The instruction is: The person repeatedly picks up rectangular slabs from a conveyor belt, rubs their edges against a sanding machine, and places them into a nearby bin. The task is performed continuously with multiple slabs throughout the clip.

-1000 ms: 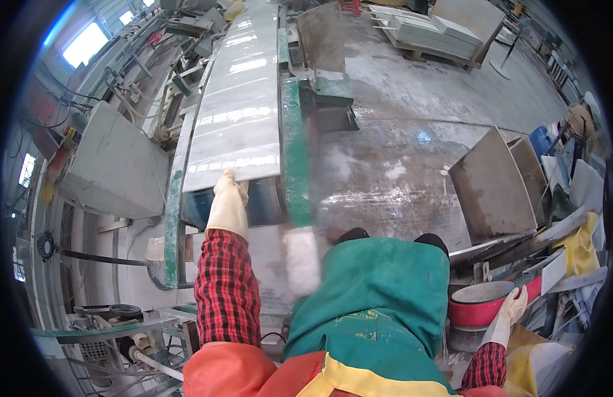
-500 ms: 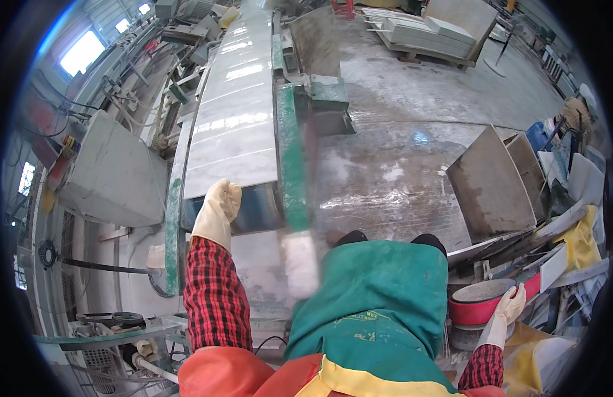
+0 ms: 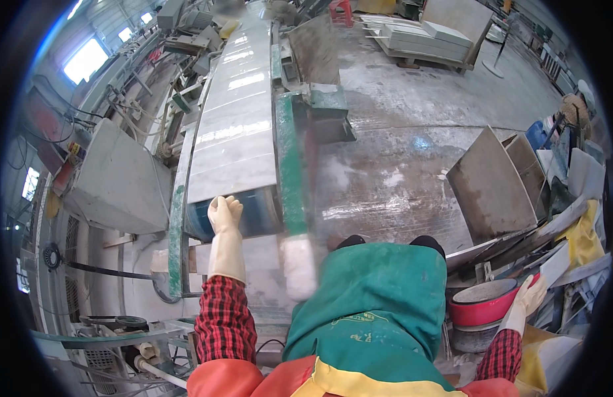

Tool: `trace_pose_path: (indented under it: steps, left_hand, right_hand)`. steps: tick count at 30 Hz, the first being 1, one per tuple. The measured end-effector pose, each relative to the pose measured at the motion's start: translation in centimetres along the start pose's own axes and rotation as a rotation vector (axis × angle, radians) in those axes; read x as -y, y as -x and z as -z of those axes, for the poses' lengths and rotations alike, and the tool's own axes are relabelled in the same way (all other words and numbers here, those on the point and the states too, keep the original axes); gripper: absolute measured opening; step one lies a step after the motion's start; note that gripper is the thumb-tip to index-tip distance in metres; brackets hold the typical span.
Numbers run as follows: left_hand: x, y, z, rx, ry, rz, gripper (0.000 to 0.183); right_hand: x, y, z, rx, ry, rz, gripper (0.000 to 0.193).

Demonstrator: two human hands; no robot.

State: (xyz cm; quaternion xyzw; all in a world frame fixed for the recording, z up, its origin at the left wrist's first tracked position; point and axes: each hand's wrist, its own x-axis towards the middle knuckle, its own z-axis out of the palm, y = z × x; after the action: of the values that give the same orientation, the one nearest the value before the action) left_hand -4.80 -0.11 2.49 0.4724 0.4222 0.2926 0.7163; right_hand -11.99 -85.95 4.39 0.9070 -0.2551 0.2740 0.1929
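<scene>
Cream-gloved, the left hand [image 3: 225, 213] is clenched with fingers curled, just beside the near edge of the white slab [image 3: 232, 173] and over a dark roller [image 3: 259, 215]; contact with either is unclear. The right hand [image 3: 533, 296], also gloved, is half curled beside a red tub [image 3: 482, 312]; whether it grips anything cannot be told. The green apron [image 3: 373, 284] partly hides the shoes [image 3: 429, 243]. Right of the green rail [image 3: 292, 165], wet floor [image 3: 386, 192] spreads open.
</scene>
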Motion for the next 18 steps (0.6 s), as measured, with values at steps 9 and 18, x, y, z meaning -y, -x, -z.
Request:
trace_pose_path:
  steps: [9, 18]
  left_hand:
    - [4.0, 7.2, -7.6, 0.682, -0.837, -0.88, 0.049]
    - [6.3, 8.1, -11.2, 0.741, -1.312, -1.152, 0.059]
  right_hand:
    - [2.0, -3.0, -0.3, 0.2, 0.242, -0.108, 0.055]
    - [-2.1, -3.1, -6.2, 0.127, 0.042, -0.201, 0.051]
